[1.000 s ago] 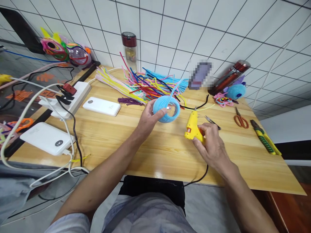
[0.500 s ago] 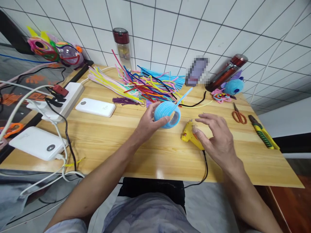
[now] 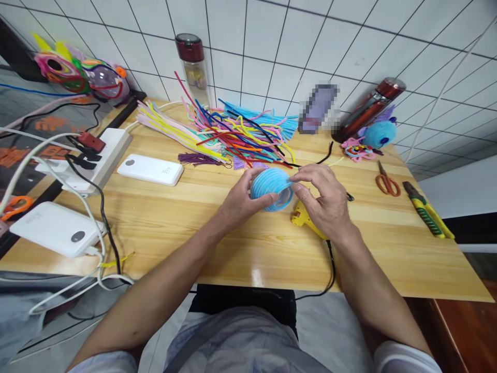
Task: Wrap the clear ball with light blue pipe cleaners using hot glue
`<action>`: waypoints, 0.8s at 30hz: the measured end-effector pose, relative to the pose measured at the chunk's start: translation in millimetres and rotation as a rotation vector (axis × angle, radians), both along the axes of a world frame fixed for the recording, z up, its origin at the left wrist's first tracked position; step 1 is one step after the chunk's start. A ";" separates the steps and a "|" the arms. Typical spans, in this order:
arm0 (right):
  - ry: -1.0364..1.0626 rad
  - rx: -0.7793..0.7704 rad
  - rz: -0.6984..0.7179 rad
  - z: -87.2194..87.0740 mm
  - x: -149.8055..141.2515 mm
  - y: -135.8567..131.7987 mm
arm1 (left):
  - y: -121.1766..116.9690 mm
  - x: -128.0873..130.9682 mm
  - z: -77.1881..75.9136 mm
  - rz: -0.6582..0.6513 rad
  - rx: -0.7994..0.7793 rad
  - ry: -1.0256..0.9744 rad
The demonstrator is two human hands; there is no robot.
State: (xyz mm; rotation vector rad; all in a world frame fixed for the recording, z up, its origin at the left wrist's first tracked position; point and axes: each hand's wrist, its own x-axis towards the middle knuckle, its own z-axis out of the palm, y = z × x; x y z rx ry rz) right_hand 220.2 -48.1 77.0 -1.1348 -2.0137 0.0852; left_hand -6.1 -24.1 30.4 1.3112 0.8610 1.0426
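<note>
My left hand [image 3: 239, 199] grips a round ball wrapped in light blue pipe cleaner [image 3: 271, 187] just above the wooden table [image 3: 217, 243]. My right hand [image 3: 325, 200] has its thumb and fingers pinched on the loose end of the blue pipe cleaner at the ball's upper right. A yellow glue gun [image 3: 303, 218] lies on the table under my right hand, its black cord running off the front edge. A heap of coloured pipe cleaners [image 3: 229, 133] lies just behind the ball.
Two white power banks [image 3: 150, 169] [image 3: 56, 229] and a power strip [image 3: 97, 155] with cables are at the left. Orange scissors [image 3: 386, 182], a yellow-green utility knife [image 3: 427, 216] and a blue fuzzy figure [image 3: 378, 133] lie at the right. Two bottles [image 3: 192, 65] [image 3: 370, 109] stand by the tiled wall.
My right hand set the glue gun down on the table, let go, then moved left and pinched the pipe cleaner end on the ball. My left hand kept holding the ball.
</note>
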 end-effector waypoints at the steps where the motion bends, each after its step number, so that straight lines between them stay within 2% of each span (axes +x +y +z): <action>1: 0.007 0.002 -0.008 -1.0 -0.5 0.2 | 0.0 0.2 -0.5 -0.003 0.001 0.006; 7: 0.067 0.064 -0.007 -7.6 -4.5 1.2 | -0.1 0.1 0.4 0.004 0.006 0.053; 24: 0.074 0.009 -0.030 -12.5 -9.4 -1.5 | -3.2 -1.9 5.4 -0.026 0.086 0.128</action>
